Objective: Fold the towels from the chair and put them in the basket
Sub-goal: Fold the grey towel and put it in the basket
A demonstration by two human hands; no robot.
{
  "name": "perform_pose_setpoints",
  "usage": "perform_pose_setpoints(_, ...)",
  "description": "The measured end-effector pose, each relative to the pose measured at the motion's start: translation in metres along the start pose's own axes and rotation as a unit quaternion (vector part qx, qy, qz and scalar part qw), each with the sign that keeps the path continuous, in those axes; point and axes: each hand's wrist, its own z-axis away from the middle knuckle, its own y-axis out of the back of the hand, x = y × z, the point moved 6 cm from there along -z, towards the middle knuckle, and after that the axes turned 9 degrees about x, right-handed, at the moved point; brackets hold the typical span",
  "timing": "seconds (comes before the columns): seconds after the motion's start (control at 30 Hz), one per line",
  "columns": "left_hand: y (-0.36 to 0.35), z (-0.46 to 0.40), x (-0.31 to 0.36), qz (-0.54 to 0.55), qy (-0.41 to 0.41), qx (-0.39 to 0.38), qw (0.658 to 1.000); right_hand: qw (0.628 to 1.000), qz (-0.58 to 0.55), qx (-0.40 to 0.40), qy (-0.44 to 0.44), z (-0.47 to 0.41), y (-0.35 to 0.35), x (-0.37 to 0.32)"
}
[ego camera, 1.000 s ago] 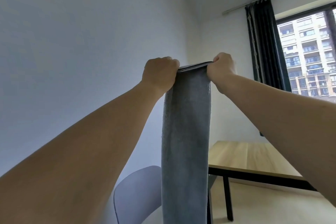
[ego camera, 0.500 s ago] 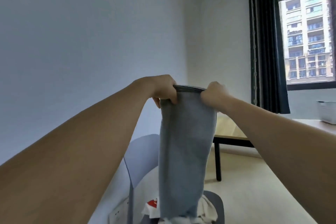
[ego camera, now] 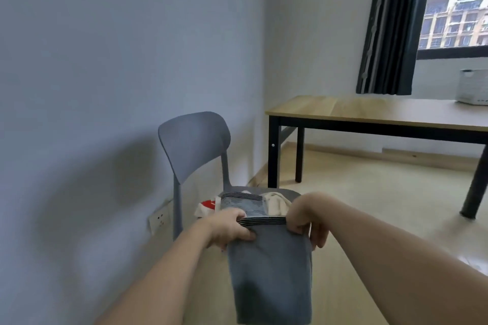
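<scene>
Pale walls (ego camera: 105, 60), wooden table (ego camera: 369, 111), dark curtain (ego camera: 388, 24) beside bright window (ego camera: 456, 2).

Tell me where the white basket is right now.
The white basket sits at the far right edge of the head view, on the wooden table below the window, well away from the chair and both hands.

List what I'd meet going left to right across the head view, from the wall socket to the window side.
Wall socket → grey chair → left hand → grey towel → right hand → wooden table → dark curtain → white basket.
</scene>
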Motion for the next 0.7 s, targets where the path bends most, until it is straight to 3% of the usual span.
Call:
perform_pose_setpoints(0.1, -0.024, -0.014, -0.033, 0.069, 0.035, -0.08, 0.994, 0.998, 0.005, -0.061, -0.022, -0.028, -0.018, 0.002)
perform_pose_setpoints(0.2, -0.009, -0.04, -0.041, 0.161, 0.04, -0.092, 0.982, 0.998, -0.004, -0.067, -0.004, -0.055, -0.009, -0.008)
perform_pose_setpoints(0.3, 0.022, -0.074, -0.037, 0.244, 0.026, -0.041, 0.969, 0.996, -0.079, -0.024, 0.046, -0.087, 0.021, -0.031)
perform_pose_setpoints(0.37, 0.048, -0.104, -0.038, 0.258, 0.017, 0.043, 0.965, 0.989, -0.125, 0.026, 0.074, -0.11, 0.044, -0.049)
perform_pose_setpoints(0.43, 0.067, -0.137, -0.047, 0.241, 0.018, 0.129, 0.962, 0.98, -0.141, 0.093, 0.105, -0.137, 0.061, -0.067)
perform_pose_setpoints(0.53, 0.073, -0.177, -0.065, 0.183, 0.027, 0.192, 0.964, 0.972, -0.093, 0.178, 0.124, -0.179, 0.064, -0.085)
perform_pose_setpoints(0.7, 0.049, -0.229, -0.093, 0.013, 0.019, 0.159, 0.987, 0.98, 0.021, 0.164, 0.113, -0.248, 0.026, -0.088)
